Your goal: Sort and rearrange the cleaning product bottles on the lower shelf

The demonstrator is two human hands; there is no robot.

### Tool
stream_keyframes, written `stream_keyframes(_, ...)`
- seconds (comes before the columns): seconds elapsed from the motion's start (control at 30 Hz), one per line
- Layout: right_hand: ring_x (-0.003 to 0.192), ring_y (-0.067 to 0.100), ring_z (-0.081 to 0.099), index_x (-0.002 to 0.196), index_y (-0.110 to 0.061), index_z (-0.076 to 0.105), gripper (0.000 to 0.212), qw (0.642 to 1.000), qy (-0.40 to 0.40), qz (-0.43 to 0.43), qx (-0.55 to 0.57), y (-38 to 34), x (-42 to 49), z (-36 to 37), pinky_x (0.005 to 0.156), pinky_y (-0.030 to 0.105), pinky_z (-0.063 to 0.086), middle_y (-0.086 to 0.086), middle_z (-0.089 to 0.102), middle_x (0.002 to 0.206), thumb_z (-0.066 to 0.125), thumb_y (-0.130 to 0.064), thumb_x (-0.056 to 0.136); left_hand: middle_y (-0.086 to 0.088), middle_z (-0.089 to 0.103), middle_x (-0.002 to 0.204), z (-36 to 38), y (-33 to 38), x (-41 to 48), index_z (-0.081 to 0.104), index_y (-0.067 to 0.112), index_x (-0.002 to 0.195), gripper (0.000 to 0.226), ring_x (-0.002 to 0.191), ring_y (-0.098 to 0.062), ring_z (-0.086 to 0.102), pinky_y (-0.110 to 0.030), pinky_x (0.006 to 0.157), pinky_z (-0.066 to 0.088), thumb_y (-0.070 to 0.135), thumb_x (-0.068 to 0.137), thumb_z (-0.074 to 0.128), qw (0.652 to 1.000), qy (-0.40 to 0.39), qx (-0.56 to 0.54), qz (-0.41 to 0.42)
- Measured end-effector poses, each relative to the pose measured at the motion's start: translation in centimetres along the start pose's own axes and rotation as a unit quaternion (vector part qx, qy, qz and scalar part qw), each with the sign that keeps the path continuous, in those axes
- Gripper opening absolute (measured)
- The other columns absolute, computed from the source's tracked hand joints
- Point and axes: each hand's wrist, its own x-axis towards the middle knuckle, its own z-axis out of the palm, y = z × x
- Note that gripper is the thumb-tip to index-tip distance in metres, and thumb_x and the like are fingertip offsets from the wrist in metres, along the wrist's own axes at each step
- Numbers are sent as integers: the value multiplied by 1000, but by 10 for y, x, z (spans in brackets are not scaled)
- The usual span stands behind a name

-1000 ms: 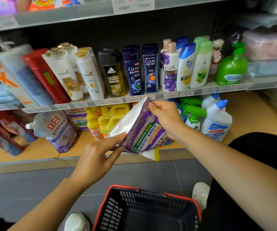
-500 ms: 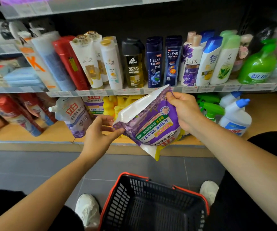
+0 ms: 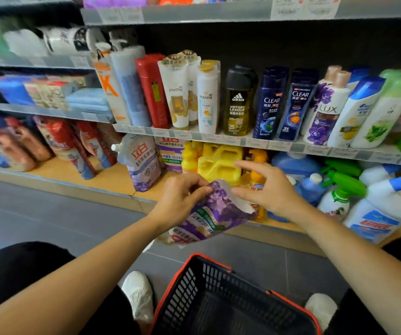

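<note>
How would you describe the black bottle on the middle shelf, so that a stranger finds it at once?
Look at the middle shelf, the long row of shampoo bottles above the yellow jugs. Near its centre, between a white Pantene bottle and two dark blue Clear bottles, stands the black bottle. It alone has a black cap, a golden lower half and the Adidas logo.

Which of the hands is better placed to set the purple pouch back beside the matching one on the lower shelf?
Probably the left hand: it grips the purple pouch and is nearer the standing pouch. The right hand hovers open.
</note>
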Motion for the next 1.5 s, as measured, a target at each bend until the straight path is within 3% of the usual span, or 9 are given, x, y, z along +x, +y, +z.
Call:
stream_keyframes(0.1, 130, 5, 49, 143, -22, 53, 85, 993, -114, 21, -32, -9, -2, 23, 110, 26, 40, -7, 55, 143, 87, -44, 68, -7, 73, 87, -8, 0, 1, 75, 3, 92, 11, 78, -20, 65, -36, 69, 52, 13, 93, 71, 1000, -3, -7, -5)
stream_keyframes(0.27, 114, 12, 61, 135, -19, 59, 65, 995, -97, 15, 4, -19, 7, 37, 96, 40, 52, -5, 66, 126, 81, -43, 79, -8, 76, 89, -23, -8, -4, 76, 4, 91, 12, 84, -27, 71, -48, 77, 57, 15, 93, 71, 997, 37, -52, -44)
stream_keyframes(0.43, 105, 8, 62, 122, -32, 62, 47, 994, -91, -9, -55, -26, 15, 47, 79, 30, 54, -10, 66, 116, 79, -45, 80, -8, 77, 86, -24, -19, -12, 76, 7, 88, 13, 82, -28, 73, -46, 72, 61, 18, 93, 70, 994, 31, -79, -69)
stream_keyframes(0.57, 75, 10, 67, 84, -25, 74, 7, 999, -33, -32, -26, -30, 22, 55, 63, 31, 52, -7, 72, 80, 76, -31, 87, 0, 78, 91, -30, -23, -16, 77, 17, 92, 17, 87, -18, 75, -32, 73, 63, 32, 88, 70, 991, 18, -115, -65)
stream_keyframes(0.8, 46, 4, 59, 79, -18, 75, 13, 995, 37, 10, 93, -24, 23, 55, 44, 19, 43, -9, 67, 58, 71, -19, 92, 11, 63, 128, -43, -83, -45, 54, 22, 142, 79, 119, -10, 60, -20, 95, 51, 39, 73, 89, 971, -143, 23, -190)
stream_keyframes(0.9, 46, 6, 57, 76, -22, 75, 18, 991, 58, -10, 122, -26, 26, 43, 48, 23, 48, 2, 69, 60, 70, -20, 93, 10, 61, 126, -35, -108, -67, 53, 22, 142, 75, 116, -12, 60, -20, 95, 50, 35, 77, 88, 956, -199, 94, -195)
stream_keyframes(1.07, 59, 36, 62, 77, -23, 78, 20, 964, 122, 25, 233, -31, 30, 23, 50, 40, 54, 9, 71, 64, 69, -18, 94, 8, 62, 124, -36, -115, -63, 57, 31, 130, 51, 116, -10, 61, -26, 90, 57, 29, 85, 81, 979, -61, -14, -196)
stream_keyframes(1.27, 44, 20, 56, 72, -16, 75, 25, 943, 108, 37, 311, -48, 33, 2, 40, 24, 48, 9, 69, 67, 65, -14, 95, 15, 56, 138, -45, -102, -39, 54, 37, 140, 53, 118, -10, 63, -28, 92, 58, 34, 91, 72, 961, 18, -185, -204)
stream_keyframes(1.5, 38, 18, 55, 75, -14, 75, 22, 943, 124, 59, 302, -26, 34, -10, 39, 24, 48, 16, 66, 61, 67, -19, 94, 7, 75, 93, -49, -94, -23, 79, 26, 94, 15, 90, -7, 67, -24, 79, 56, 26, 98, 64, 970, 74, -171, -159)
